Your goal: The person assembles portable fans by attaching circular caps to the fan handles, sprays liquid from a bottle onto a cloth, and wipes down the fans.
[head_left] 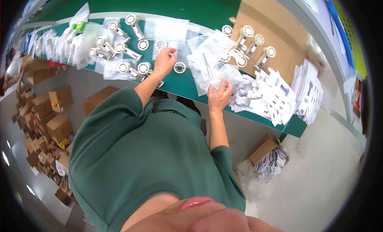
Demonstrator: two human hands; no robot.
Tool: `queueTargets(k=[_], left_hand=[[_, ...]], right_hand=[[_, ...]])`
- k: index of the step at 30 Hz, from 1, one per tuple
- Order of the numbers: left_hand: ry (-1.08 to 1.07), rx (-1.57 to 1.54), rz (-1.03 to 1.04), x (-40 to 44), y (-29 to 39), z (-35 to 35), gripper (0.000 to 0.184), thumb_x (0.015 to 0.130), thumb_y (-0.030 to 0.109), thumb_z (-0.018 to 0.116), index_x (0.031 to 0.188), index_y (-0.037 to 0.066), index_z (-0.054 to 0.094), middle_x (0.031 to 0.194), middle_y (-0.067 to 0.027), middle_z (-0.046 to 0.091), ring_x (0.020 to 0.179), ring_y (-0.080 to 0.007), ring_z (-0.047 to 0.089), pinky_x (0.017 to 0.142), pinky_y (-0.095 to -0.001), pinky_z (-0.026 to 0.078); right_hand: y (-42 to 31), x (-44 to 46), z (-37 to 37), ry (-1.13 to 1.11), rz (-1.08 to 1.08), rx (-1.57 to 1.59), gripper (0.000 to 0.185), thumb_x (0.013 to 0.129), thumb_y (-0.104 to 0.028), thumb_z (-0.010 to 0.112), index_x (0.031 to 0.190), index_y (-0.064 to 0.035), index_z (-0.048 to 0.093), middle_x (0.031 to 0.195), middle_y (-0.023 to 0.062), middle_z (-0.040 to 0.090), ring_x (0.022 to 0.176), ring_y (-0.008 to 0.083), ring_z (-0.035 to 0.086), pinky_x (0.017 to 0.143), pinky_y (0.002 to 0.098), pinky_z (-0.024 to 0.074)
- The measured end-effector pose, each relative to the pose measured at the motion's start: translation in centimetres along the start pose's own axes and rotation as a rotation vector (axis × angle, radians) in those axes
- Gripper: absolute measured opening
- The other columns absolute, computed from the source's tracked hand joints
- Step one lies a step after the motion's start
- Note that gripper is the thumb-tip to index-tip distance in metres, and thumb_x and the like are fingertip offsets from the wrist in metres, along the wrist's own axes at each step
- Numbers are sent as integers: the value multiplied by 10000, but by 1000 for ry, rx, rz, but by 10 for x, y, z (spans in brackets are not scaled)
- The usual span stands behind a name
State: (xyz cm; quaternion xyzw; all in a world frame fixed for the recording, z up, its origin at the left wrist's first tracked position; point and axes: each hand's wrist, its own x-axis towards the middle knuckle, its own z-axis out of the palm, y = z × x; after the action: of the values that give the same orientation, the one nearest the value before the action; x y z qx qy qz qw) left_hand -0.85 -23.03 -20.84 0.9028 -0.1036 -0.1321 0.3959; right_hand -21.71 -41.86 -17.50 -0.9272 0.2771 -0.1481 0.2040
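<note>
My left hand (pixel 164 62) is over the green table, its fingers curled together in a pinch. What they hold, if anything, is too small to make out. Just beyond it, a white ring (pixel 160 44) lies on bubble wrap, and another white ring (pixel 180 67) rests on the table to its right. Near the table's front edge, my right hand (pixel 220 97) has thumb and fingers around a pale ring (pixel 217 85) that looks covered by clear plastic. Tweezers (pixel 207 65) lie on the clear bags (pixel 201 52) between my hands.
White handheld devices with round heads (pixel 137 30) lie at the left, and more devices (pixel 248 31) sit on cardboard (pixel 275 20) at the right. Folded printed boxes (pixel 263 94) are piled at the front right. Bubble-wrap bags (pixel 81 46) line the far left; cartons (pixel 60 126) stand on the floor.
</note>
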Motion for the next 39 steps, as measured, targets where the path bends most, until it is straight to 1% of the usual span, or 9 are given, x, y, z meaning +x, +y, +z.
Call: queueTargets(k=[5,9,11,12,18,24,31,34,39], left_hand=[[222,-223,-159,2,-39,-84,224,919,180,628,1089,40,673,948,-80,699,755,-158,641,713,-304,516],[150,-165,-238,-30,-44,-127,206,927,163,629,1082,34,669,882,-59,681,740,-136,620,692,-286,501],[157,-238,-156,-50,-53,-135,192,926,150,630,1074,34,670,865,-55,671,738,-133,615,687,-282,495],[160,-274,-111,-59,-56,-141,185,925,143,631,1070,34,670,856,-53,667,736,-132,613,684,-280,492],[120,-280,-198,-111,-73,-178,169,918,86,626,1070,19,660,903,-48,660,776,-112,596,718,-264,490],[103,-277,-293,-143,-103,-207,170,913,88,622,1065,18,655,942,-63,662,806,-131,616,743,-272,502],[177,-328,-359,-152,-143,-223,178,905,120,639,1051,23,664,932,-76,661,792,-156,630,740,-289,513],[166,-330,-416,-154,-155,-233,188,923,123,629,1077,18,658,939,-49,675,828,-117,626,765,-271,505],[152,-343,-441,-154,-173,-243,197,928,126,633,1090,15,656,931,-32,679,838,-95,620,773,-259,499]], right_hand=[[-67,17,48,-264,-373,183,554,740,-224,788,1228,-57,587,1183,151,554,1008,330,577,833,436,495],[-95,32,97,-431,-370,29,566,729,-226,791,1230,-61,584,1171,142,554,1022,331,568,825,435,498],[-103,37,108,-460,-370,-42,567,726,-226,791,1228,-60,586,1164,140,554,1026,334,564,828,430,500],[-102,36,115,-398,-406,-29,568,712,-219,796,1211,-43,587,1129,129,538,1001,329,560,776,418,510],[-110,44,108,-422,-461,41,557,707,-170,775,1214,-41,582,1126,146,554,1001,353,570,808,447,514],[-182,86,115,-287,-536,114,585,721,-166,771,1261,-63,570,1135,160,562,1005,357,576,817,445,510],[-216,107,182,-477,-484,-131,588,722,-198,794,1270,-106,600,1183,174,559,1092,358,555,873,439,507],[-212,109,192,-458,-528,-86,581,703,-154,794,1247,-90,600,1140,173,554,1050,366,556,852,440,505],[-208,119,172,-446,-397,37,548,723,-147,790,1237,-86,608,1152,180,550,1069,377,546,909,443,479]])
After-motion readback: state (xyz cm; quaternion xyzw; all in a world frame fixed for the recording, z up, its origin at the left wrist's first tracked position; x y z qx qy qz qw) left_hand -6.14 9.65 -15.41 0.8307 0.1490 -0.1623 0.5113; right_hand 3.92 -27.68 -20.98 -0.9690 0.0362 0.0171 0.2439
